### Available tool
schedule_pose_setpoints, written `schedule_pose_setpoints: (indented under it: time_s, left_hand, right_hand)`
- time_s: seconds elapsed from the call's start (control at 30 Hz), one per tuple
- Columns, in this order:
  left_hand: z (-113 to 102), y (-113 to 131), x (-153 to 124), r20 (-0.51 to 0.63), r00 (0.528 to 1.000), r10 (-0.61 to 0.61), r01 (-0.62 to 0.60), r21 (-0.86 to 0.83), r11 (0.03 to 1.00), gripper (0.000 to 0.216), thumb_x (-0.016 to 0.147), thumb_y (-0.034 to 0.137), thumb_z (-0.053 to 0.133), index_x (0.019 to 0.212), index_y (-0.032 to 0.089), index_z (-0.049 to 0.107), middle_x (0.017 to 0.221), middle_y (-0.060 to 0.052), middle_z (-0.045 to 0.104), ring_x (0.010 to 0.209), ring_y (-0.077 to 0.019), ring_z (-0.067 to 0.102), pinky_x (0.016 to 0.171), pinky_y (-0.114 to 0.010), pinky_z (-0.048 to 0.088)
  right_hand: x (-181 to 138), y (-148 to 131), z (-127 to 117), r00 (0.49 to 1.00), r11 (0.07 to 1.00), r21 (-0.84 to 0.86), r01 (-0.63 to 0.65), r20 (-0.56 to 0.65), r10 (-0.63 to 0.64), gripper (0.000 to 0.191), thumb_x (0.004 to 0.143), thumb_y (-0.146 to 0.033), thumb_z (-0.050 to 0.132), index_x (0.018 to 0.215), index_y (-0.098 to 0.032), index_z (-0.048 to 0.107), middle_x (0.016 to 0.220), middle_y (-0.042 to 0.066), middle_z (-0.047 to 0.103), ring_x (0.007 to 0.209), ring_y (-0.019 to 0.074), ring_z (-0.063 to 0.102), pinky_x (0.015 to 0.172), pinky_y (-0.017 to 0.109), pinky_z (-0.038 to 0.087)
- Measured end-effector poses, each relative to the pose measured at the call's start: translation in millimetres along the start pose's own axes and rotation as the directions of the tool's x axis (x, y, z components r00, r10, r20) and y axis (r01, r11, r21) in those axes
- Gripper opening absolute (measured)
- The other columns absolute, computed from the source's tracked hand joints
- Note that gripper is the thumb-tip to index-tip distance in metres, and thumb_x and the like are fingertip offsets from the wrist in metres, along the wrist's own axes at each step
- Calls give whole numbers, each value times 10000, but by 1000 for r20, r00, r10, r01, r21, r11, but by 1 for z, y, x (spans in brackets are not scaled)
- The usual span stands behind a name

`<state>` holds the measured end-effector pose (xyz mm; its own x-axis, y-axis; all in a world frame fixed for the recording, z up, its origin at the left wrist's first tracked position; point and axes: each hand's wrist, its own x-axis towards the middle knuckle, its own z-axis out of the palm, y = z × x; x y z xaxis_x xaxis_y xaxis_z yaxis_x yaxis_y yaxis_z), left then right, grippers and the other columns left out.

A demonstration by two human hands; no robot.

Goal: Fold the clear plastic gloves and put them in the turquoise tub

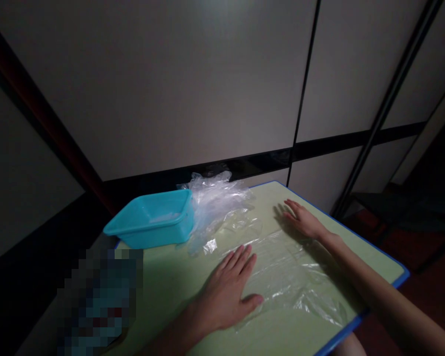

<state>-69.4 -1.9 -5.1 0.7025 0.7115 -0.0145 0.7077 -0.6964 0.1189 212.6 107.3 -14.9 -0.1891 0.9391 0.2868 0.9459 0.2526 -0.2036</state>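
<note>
A clear plastic sheet [292, 277] lies spread flat on the pale green table [163, 282]. My left hand [228, 291] rests palm down on the sheet's near left edge, fingers stretched out and together. My right hand [300, 220] lies flat on the sheet's far right corner, fingers extended. Neither hand grips anything. A heap of crumpled clear plastic [217, 200] sits at the table's far edge, beyond both hands.
A turquoise plastic tub [152, 225] stands at the far left of the table, touching the crumpled plastic. The table has a blue rim [374, 301] and stands against a white panelled wall. A blurred patch covers the lower left.
</note>
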Motion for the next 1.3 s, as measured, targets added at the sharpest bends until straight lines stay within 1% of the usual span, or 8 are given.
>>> schedule_pose_setpoints:
  time_s: [0.13,0.27,0.57,0.7,0.9,1.1,1.2,1.3]
  left_hand:
    - [-1,0,0,14,1000,-5,5,7,1000,693,825,517,401,1381,192,143,1451,-36,15,1323,-202,22,1066,-360,98]
    - [-2,-3,-2,20,1000,-10,10,12,1000,682,830,502,401,1381,197,139,1452,-26,16,1323,-191,17,1069,-349,87]
    - [-1,-4,-6,34,999,-11,10,29,1000,705,836,476,398,1389,181,77,1453,-39,6,1322,-203,12,1069,-350,91]
    - [0,-6,-6,52,998,-21,20,25,999,749,827,482,408,1391,169,26,1450,-53,-32,1320,-216,-2,1066,-357,112]
    - [-15,-7,-2,7,1000,-13,13,8,1000,752,820,519,417,1388,164,75,1453,-51,-18,1322,-212,9,1065,-361,125]
    - [-32,23,47,57,965,255,-251,-62,966,660,870,469,369,1376,120,128,1452,-69,50,1320,-155,53,1066,-281,126]
    - [-22,40,81,48,918,393,-389,-77,918,676,879,486,333,1366,63,132,1444,-115,86,1320,-163,35,1068,-269,102]
    - [-8,48,106,18,900,435,-433,-68,899,697,886,509,273,1365,38,85,1440,-143,74,1319,-172,17,1069,-279,97]
  right_hand:
    - [-30,-3,-3,994,995,13,99,46,-100,552,885,-450,258,1297,-97,358,1349,162,364,1235,245,340,1003,398,295]
    - [-51,9,3,995,996,-29,90,51,-88,570,875,-501,266,1264,-107,402,1325,176,394,1226,272,349,984,457,299]
    - [-53,26,7,996,999,-49,19,-90,-24,555,860,-480,325,1222,-73,431,1251,201,469,1149,285,442,953,408,359]
    - [-54,25,7,990,999,37,-7,-139,12,531,837,-468,382,1197,-83,449,1219,204,495,1109,298,475,928,414,384]
    - [-61,31,-4,967,929,356,-100,-185,175,425,857,-419,345,1159,-143,462,1135,141,571,1018,237,553,874,380,435]
    - [-82,19,-10,989,987,121,-105,-96,116,529,838,-420,370,1247,-88,420,1304,180,423,1209,273,374,1001,458,275]
    - [-85,13,-9,989,992,9,-125,-75,125,532,848,-384,360,1286,-82,379,1344,179,366,1254,260,303,1011,446,262]
    - [-84,11,-9,990,991,-33,-130,-62,128,523,860,-362,340,1305,-87,354,1357,167,349,1264,241,287,1014,422,267]
